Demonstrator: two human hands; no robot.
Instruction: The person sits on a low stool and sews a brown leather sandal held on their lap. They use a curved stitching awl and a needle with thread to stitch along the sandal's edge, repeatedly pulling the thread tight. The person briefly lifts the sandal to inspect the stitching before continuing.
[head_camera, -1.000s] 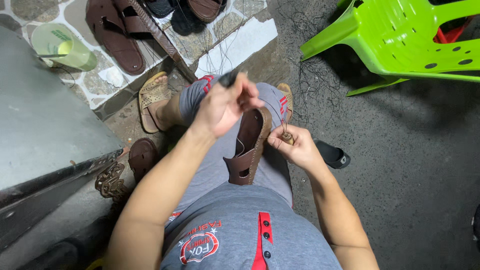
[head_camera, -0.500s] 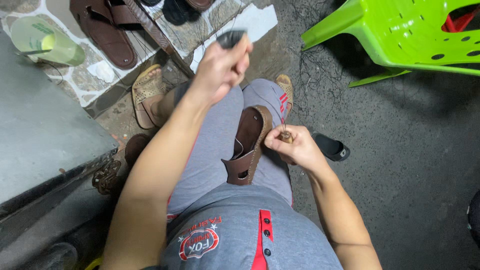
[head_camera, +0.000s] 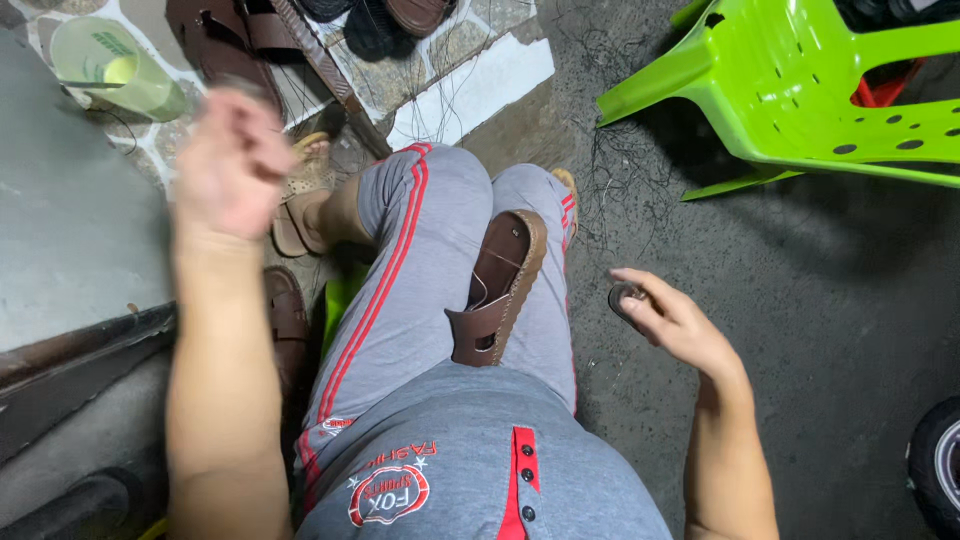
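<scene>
A brown leather sandal (head_camera: 500, 285) lies sole-up on my lap between my thighs, and neither hand touches it. My left hand (head_camera: 228, 165) is raised to the left of my knee and blurred by motion. Its fingers look curled, and I cannot make out anything in them. My right hand (head_camera: 672, 322) is out to the right of my leg, low over the dark floor. Its thumb and fingers curl around a small dark object (head_camera: 624, 298).
A lime green plastic chair (head_camera: 800, 100) stands at the upper right. A pale green cup (head_camera: 115, 68) and several sandals (head_camera: 225, 45) sit on the stone tiles at the top. A grey slab (head_camera: 70, 250) is on the left, a brown sandal (head_camera: 287, 320) by my foot, a tyre (head_camera: 940, 470) at the lower right.
My right hand left the sandal and moved right, down to the small dark object on the floor. My left hand swung from above the knees out to the left.
</scene>
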